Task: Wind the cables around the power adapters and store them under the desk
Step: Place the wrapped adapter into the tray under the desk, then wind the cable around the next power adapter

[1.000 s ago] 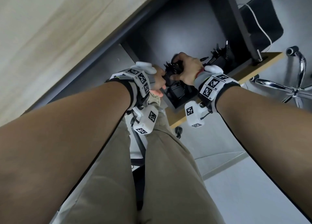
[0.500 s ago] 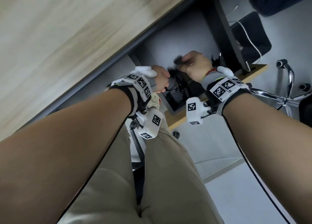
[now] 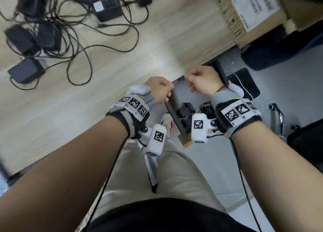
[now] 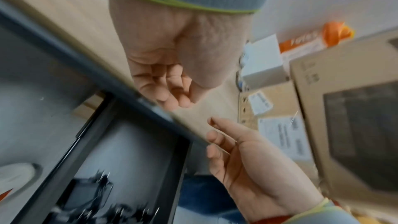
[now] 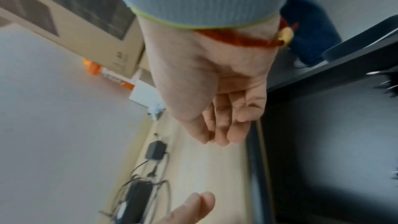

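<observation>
At the desk's (image 3: 157,44) front edge, both hands hold nothing.
The left hand (image 3: 160,90) and right hand (image 3: 203,81) hang loosely curled above the black tray (image 3: 172,107) under the desk, where wound adapters (image 3: 186,109) lie; unwound adapters (image 3: 26,70) and tangled cables (image 3: 83,48) sit on the desktop.

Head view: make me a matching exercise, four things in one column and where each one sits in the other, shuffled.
Things:
1. tangled power adapters
2. cardboard box
3. wound adapters
4. left hand

Places:
A. in the black tray below the desk edge
B. at the desk edge, holding nothing
C. on the desk's far left, cables loose
D. on the desk's far right corner

Pairs: 1-C, 2-D, 3-A, 4-B
</observation>
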Tool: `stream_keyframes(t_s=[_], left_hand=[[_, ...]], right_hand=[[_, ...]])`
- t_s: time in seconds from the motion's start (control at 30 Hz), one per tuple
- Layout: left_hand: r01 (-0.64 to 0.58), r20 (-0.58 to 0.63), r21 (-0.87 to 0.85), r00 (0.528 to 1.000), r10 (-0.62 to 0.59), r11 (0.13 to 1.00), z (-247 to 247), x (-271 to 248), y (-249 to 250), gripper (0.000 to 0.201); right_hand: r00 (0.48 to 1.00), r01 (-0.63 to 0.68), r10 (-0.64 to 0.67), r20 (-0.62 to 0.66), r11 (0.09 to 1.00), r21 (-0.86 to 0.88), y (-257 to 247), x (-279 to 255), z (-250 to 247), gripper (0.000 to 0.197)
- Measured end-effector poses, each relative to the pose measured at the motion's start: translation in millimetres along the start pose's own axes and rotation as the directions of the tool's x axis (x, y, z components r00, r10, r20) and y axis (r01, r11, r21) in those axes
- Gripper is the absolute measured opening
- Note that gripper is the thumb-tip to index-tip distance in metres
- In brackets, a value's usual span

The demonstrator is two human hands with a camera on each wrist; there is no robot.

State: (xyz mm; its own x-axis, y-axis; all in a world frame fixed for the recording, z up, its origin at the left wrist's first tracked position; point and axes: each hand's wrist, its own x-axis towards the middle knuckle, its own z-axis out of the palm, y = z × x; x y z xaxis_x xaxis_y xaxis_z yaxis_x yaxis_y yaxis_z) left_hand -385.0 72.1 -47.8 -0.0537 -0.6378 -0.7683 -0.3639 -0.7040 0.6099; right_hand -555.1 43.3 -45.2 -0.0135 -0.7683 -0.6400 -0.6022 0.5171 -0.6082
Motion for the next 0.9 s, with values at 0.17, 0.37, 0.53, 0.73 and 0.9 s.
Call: stream_keyframes(t_s=[0.17,0.37,0.53,0.73,0.9], left_hand=[[-0.025,-0.213,-0.122,0.977,-0.001,0.992,-76.7,-22.8,8.4,0.013],[-0.018,-0.395,-0.264,0.914,-0.091,0.964,-184.4,-43.3,-5.8,0.012],[0.061,-0.587,-0.233,0.786,-0.191,0.971,-272.9,-45.6,-52.0,0.011],[0.354,-0.634,-0.069,0.706,-0.315,0.933,-340.6,-25.1,-113.1,0.056],[0.419,-0.577,0.132,0.769,-0.274,0.898,-355.8,-7.0,-129.4,0.107]], right_hand=[[0.997,0.076,-0.078,0.030,0.994,0.076,-88.5,-14.6,17.9,0.010],[0.973,0.211,-0.212,0.092,0.977,0.022,-190.8,-25.8,67.9,0.008],[0.948,0.268,-0.258,0.187,0.963,-0.029,-243.4,-26.0,129.8,0.009],[0.932,0.276,-0.235,0.275,0.954,-0.120,-261.5,-16.8,187.2,0.011],[0.930,0.260,-0.199,0.308,0.951,-0.169,-265.8,-7.7,216.3,0.008]])
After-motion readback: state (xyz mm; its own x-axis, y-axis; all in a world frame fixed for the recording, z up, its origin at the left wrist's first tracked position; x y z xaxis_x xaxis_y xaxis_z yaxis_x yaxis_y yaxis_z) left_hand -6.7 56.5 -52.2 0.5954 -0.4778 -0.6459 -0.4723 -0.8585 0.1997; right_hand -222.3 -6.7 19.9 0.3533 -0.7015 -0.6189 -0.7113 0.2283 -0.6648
